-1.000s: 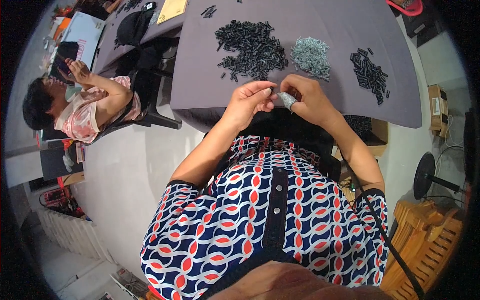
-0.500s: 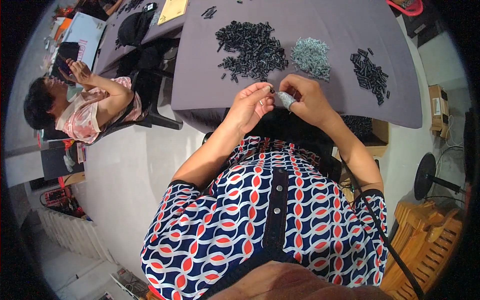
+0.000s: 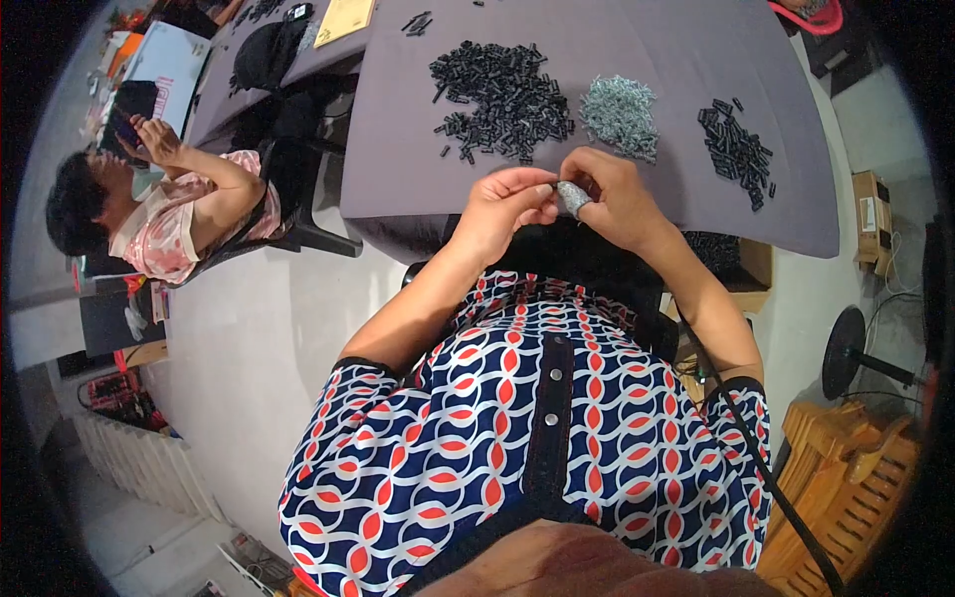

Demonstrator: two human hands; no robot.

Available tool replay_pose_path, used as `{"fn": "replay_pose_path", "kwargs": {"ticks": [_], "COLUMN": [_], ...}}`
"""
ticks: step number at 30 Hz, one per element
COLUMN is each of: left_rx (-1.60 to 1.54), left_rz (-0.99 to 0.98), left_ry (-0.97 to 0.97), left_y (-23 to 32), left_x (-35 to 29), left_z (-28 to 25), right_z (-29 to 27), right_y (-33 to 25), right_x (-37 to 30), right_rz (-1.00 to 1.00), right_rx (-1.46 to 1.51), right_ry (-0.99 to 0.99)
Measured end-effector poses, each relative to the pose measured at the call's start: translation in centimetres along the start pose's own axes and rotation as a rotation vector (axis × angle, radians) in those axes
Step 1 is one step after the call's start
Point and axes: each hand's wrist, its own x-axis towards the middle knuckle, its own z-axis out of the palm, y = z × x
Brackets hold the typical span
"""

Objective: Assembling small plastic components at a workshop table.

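Both hands meet just off the near edge of the grey tablecloth (image 3: 398,149), fingertips close together, backs of the hands mostly facing the camera. Left hand (image 3: 505,207): narrow, thumb and index in a pinch, small dark piece (image 3: 557,183) at the tips; only a sliver shows, so shape and end unclear. Right hand (image 3: 619,199): fingers curled in tight, silvery wrap-like thing (image 3: 572,198) at its thumb side; worn or held, cannot tell. What else the right fingers grip, if anything: hidden, cannot tell.

Dark piece sits between the 2 sets of fingertips, right by the silvery thing; touching or just apart, too small to tell.

Step in hand, judged: close fingertip work on 1 small piece, both hands together. Next move calls for a steady left pinch, the right fingertips lined up with the piece's end, and light, even pressure; a loose pinch could let the piece slip off the table edge.

On the cloth beyond the hands, 3 main heaps: large heap of short black pieces (image 3: 502,104) ahead of the left hand, pale grey heap of small bits (image 3: 619,117) ahead of the right hand, smaller black heap (image 3: 736,154) farther right. A few loose black pieces (image 3: 417,24) near the far edge. Open box (image 3: 758,267) below the table at right, dark contents. Another person (image 3: 194,224) sits at left, well apart, hands raised around a dark object (image 3: 126,131)
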Motion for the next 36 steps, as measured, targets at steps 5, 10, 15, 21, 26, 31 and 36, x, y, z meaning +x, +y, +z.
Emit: {"fn": "replay_pose_path", "kwargs": {"ticks": [5,10,15,21,26,31,36], "left_rx": [0.272,-0.137,-0.274,-0.249,-0.128,-0.212,-0.19], "left_rz": [-0.019,-0.167,-0.235,-0.224,-0.203,-0.251,-0.275], "left_ry": [-0.021,-0.041,0.039,0.049,0.005,-0.032,-0.062], "left_y": [-0.1,-1.0,-1.0,-1.3,-1.6,-1.7,-1.8], "left_x": [-0.3,-0.5,-0.9,-1.1,-1.6,-1.6,-1.6], "left_z": [0.2,0.0,0.9,0.8,0.1,-0.7,-1.2], "right_z": [-0.6,-0.2,0.0,-0.2,0.0,0.1,0.2], "right_y": [0.6,0.6,0.2,-0.3,0.2,-0.3,-0.7], "right_x": [-0.3,-0.6,-1.1,-0.8,-1.3,-1.7,-2.0], "right_rz": [0.001,0.013,-0.113,-0.01,0.057,-0.016,-0.07], "right_rx": [-0.042,-0.004,-0.045,0.096,0.087,0.038,-0.049], "right_ry": [-0.059,-0.077,-0.007,-0.048,-0.08,-0.082,-0.081]}}
